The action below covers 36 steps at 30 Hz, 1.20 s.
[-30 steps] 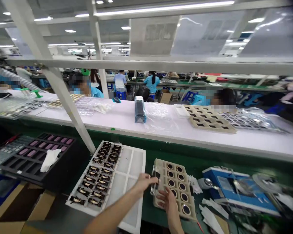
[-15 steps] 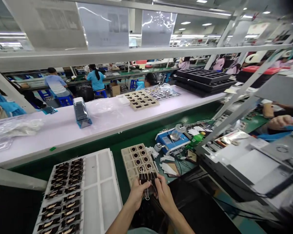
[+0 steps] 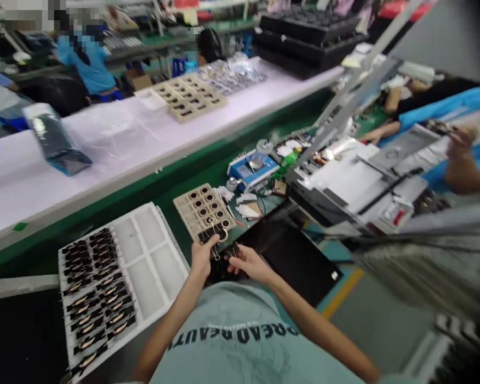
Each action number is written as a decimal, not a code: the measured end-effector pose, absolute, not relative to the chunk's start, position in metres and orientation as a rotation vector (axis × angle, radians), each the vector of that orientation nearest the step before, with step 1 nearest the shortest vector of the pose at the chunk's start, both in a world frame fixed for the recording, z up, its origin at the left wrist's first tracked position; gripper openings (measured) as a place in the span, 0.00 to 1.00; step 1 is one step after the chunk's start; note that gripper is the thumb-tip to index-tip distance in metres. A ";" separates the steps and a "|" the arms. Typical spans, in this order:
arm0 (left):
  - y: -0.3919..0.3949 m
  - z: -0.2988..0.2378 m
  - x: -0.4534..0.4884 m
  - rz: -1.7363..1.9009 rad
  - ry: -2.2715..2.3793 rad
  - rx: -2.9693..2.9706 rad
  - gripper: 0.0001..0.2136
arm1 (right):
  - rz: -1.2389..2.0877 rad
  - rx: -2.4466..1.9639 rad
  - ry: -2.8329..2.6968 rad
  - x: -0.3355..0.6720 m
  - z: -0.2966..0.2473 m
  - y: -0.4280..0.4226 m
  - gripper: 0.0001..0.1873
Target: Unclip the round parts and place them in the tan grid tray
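My left hand (image 3: pixel 202 256) is closed on a black binder clip (image 3: pixel 211 234) with wire handles. A pale ring-shaped edge of a part shows at that clip's right side. Just to the right, my right hand (image 3: pixel 250 262) pinches another black binder clip (image 3: pixel 231 249), partly covered by the fingers. Both hands are held close together in front of my body, by the near edge of a beige tray (image 3: pixel 180 205) with several round dark pieces in its pockets. At left lies a white compartment tray (image 3: pixel 154 242); rows of black clips with pale curved edges (image 3: pixel 90 314) fill its left side.
Beyond the beige tray stand a blue device (image 3: pixel 253 172) and crumpled paper (image 3: pixel 248 209). A raised pale shelf (image 3: pixel 116 152) carries a wrapped black pack (image 3: pixel 56 141) and another beige tray (image 3: pixel 190 96). On the right, a co-worker's hand (image 3: pixel 462 152) is near grey equipment (image 3: pixel 404 146).
The view has tilted down and turned right. My hands have moved apart: both were together around the binder clips, and now each holds one separately.
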<state>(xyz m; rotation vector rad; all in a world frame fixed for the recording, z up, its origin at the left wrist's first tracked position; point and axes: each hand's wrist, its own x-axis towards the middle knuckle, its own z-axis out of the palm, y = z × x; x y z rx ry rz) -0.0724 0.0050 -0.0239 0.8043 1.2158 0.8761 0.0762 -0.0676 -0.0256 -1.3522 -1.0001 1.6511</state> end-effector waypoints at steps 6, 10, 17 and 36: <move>-0.002 -0.034 -0.050 0.757 1.254 0.655 0.23 | 1.714 -1.404 -1.080 0.067 -0.043 -0.069 0.15; -0.011 -0.043 -0.037 0.691 1.237 0.670 0.23 | 1.579 -1.512 -1.197 0.070 -0.052 -0.076 0.17; 0.004 -0.052 -0.027 0.772 1.212 0.636 0.19 | 1.594 -1.777 -0.795 0.121 -0.085 -0.119 0.12; -0.029 -0.058 -0.050 0.411 1.187 1.016 0.28 | 1.463 -1.267 -0.616 0.117 -0.082 -0.082 0.24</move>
